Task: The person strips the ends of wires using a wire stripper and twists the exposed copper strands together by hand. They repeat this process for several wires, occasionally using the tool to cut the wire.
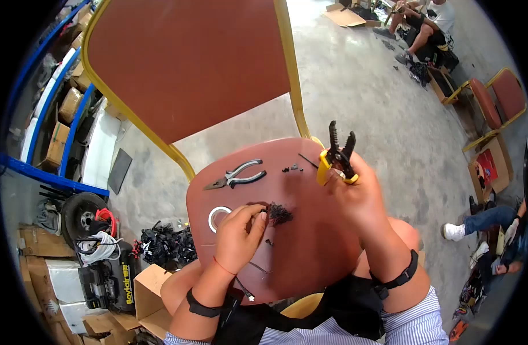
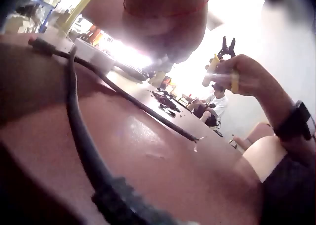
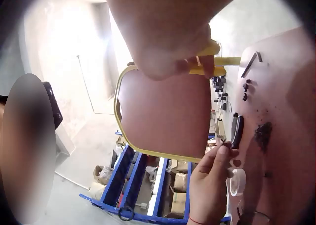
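Note:
My right hand [image 1: 359,187] grips wire strippers [image 1: 340,154] with yellow handles and black toothed jaws, raised over the right side of the chair seat [image 1: 327,253]. The strippers' jaws stand apart and point up. My left hand [image 1: 241,230] is low over the seat, thumb and forefinger pinching a small dark piece [image 3: 225,143], mostly hidden by the fingertips. Beside those fingertips lies a heap of fine black clippings [image 1: 281,214]. A dark cable [image 1: 241,286] with a white connector [image 1: 251,298] lies by my left wrist. Dark cables [image 2: 81,121] also cross the left wrist view.
Grey-handled pliers [image 1: 217,184] and a white tape ring [image 1: 211,221] lie on the seat's left. Small black bits [image 1: 293,169] and a thin black rod [image 1: 307,160] lie toward the backrest [image 1: 189,63]. Blue shelving [image 1: 74,178] stands left; other people sit at right.

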